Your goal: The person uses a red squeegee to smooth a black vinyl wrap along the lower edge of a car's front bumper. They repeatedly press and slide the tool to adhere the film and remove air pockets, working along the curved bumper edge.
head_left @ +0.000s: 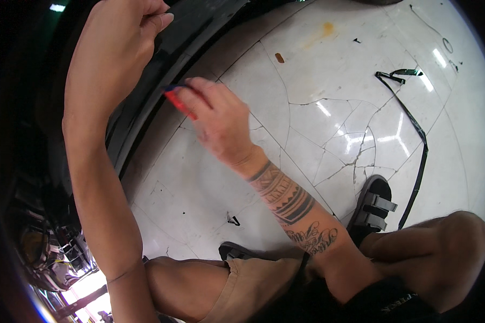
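A glossy black car body panel [194,27] curves across the upper left. My left hand [124,37] is raised against it at the top, fingers curled in a pinch; what they hold, if anything, is hidden. Below and to the right, my right hand [218,118] is closed on a flat red and dark blue tool [178,102], beside the panel's lower edge. The hand is slightly blurred.
Cracked white tiled floor [307,75] spreads beside the panel. A long black strip [415,124] lies crumpled at the right, with small scraps and an orange stain. My sandalled foot [374,202] and bent knees are at the bottom.
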### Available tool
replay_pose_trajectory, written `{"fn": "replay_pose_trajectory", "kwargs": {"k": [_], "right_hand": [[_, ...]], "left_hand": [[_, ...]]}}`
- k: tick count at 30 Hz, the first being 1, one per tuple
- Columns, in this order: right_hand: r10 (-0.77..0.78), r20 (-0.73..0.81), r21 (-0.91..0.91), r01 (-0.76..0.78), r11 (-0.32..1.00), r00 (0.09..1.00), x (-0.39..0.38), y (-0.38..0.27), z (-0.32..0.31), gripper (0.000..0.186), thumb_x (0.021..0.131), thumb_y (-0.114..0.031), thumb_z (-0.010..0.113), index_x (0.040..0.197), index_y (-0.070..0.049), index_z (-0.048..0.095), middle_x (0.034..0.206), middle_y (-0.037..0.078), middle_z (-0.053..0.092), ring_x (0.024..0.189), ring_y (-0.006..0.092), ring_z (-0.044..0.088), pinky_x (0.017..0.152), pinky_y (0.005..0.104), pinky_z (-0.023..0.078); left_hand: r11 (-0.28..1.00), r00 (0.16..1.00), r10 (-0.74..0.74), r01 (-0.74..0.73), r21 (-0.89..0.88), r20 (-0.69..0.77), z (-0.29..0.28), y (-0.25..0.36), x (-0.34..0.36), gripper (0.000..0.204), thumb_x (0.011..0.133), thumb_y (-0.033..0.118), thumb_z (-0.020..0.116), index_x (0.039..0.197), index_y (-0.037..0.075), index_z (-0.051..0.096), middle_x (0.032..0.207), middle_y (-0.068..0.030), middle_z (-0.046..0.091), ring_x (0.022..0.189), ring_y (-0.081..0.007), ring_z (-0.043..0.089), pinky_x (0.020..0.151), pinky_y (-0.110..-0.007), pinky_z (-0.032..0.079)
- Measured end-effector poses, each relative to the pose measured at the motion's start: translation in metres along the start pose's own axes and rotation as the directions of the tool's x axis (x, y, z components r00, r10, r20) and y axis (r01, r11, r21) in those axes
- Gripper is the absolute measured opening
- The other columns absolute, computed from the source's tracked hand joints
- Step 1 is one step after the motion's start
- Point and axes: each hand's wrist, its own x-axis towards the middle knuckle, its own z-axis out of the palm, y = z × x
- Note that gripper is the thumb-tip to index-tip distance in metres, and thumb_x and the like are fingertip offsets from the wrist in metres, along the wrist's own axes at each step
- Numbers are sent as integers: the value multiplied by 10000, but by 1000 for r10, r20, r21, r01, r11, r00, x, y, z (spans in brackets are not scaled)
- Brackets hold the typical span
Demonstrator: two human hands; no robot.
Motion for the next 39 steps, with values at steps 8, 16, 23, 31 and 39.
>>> {"fn": "replay_pose_trajectory", "kwargs": {"k": [8,16,23,31,39], "right_hand": [[-300,106,-287,318,904,948,2,-12,25,486,802,-170,711,1246,-361,661,1204,69,562,1077,259,517,850,445,377],[-129,302,-305,223,926,945,-25,-34,32,625,861,-211,695,1410,-450,515,1212,198,525,1127,318,487,859,522,367],[-165,364,-439,326,837,916,4,-5,32,627,912,-260,644,1400,-610,461,1201,182,549,1095,317,510,847,492,362],[-243,289,-574,371,730,926,41,29,2,624,922,-197,630,1341,-644,509,1166,144,569,1032,293,516,852,469,356],[-262,238,-700,352,621,935,71,54,-26,817,793,-79,722,1358,-628,505,1159,127,535,1029,288,494,863,449,349]], "left_hand": [[997,996,61,-63,-36,-62,5,-5,5,243,974,187,628,1016,-21,745,797,-151,715,686,-213,687,668,-326,526],[996,995,-3,-5,-88,-100,-25,47,1,161,865,56,656,835,-102,645,717,-274,573,607,-369,606,584,-407,453],[990,994,-54,42,-131,-91,-30,51,3,145,840,20,662,806,-118,633,680,-300,536,556,-389,570,550,-414,436],[976,989,-145,149,-157,38,-36,53,14,152,842,31,649,792,-112,639,662,-290,546,555,-379,576,547,-400,441],[998,998,53,-53,-18,14,-3,-8,17,281,964,203,636,1050,-50,724,853,-166,726,802,-255,712,823,-356,538]]}}
